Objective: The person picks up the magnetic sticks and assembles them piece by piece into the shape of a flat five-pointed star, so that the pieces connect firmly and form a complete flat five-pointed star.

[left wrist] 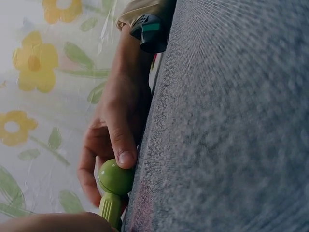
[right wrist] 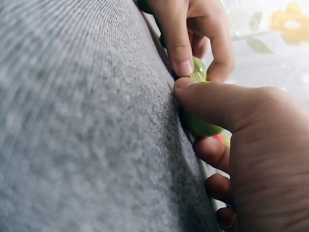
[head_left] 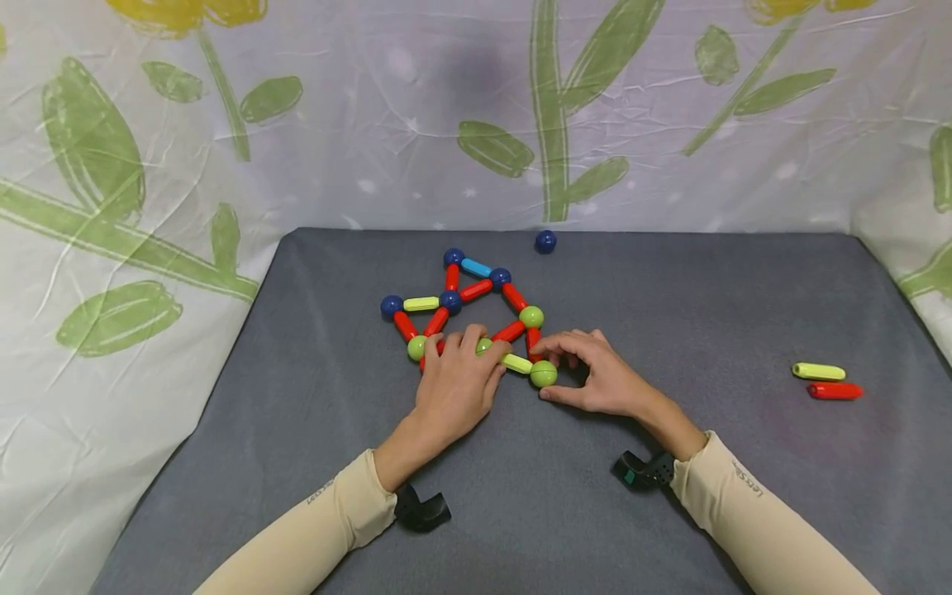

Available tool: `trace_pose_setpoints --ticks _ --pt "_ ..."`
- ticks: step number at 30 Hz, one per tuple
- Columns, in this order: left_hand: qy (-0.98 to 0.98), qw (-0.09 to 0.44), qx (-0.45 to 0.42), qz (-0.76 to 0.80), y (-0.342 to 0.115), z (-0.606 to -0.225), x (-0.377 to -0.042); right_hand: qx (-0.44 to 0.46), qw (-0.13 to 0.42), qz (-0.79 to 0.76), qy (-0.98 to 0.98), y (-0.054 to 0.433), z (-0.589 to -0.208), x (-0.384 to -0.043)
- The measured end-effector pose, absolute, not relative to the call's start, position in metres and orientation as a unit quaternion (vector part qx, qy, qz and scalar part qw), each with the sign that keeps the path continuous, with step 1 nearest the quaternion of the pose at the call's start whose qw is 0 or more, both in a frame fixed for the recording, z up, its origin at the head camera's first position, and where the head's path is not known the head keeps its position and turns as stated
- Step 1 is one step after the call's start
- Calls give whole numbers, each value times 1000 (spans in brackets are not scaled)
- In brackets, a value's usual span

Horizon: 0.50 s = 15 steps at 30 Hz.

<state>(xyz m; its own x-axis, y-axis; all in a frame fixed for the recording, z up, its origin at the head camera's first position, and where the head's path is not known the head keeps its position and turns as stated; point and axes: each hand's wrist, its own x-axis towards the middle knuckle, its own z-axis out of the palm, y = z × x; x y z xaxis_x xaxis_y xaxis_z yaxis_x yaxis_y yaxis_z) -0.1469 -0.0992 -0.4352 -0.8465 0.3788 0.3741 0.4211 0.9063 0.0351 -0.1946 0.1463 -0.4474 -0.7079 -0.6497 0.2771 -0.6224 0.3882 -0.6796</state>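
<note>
A flat frame of coloured rods and balls lies on the grey table, with red rods (head_left: pixel 476 290), dark blue balls (head_left: pixel 449 302) and green balls (head_left: pixel 531 316). My left hand (head_left: pixel 459 380) reaches over its near side and grips a green ball (head_left: pixel 484 345), its thumb by a yellow-green rod (head_left: pixel 516 364). That rod runs to the green ball (head_left: pixel 544 373) at the near right corner. Thumb and fingers of my right hand (head_left: pixel 595 376) pinch this corner ball, also seen in the left wrist view (left wrist: pixel 115 177). The left hand hides part of the frame's near side.
A loose dark blue ball (head_left: pixel 546 241) sits by the table's far edge. Off to the right lie a loose yellow-green rod (head_left: pixel 819 372) and a red rod (head_left: pixel 835 391). Behind the table hangs a flower-printed sheet (head_left: pixel 416 116).
</note>
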Motion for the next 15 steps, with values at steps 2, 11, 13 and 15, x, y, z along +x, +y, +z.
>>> trace_pose_setpoints --ticks 2,11,13,15 --pt "-957 182 -216 -65 -100 -435 -147 -387 22 -375 842 146 -446 -194" --pt "-951 167 -246 -85 -102 -436 -151 -391 32 -303 869 143 -442 -190" --pt "-951 165 -248 -87 -102 -435 -151 -390 29 -308 867 143 -442 -190" --pt "-950 166 -247 -89 -103 -435 -151 -388 26 -323 863 143 -443 -191"
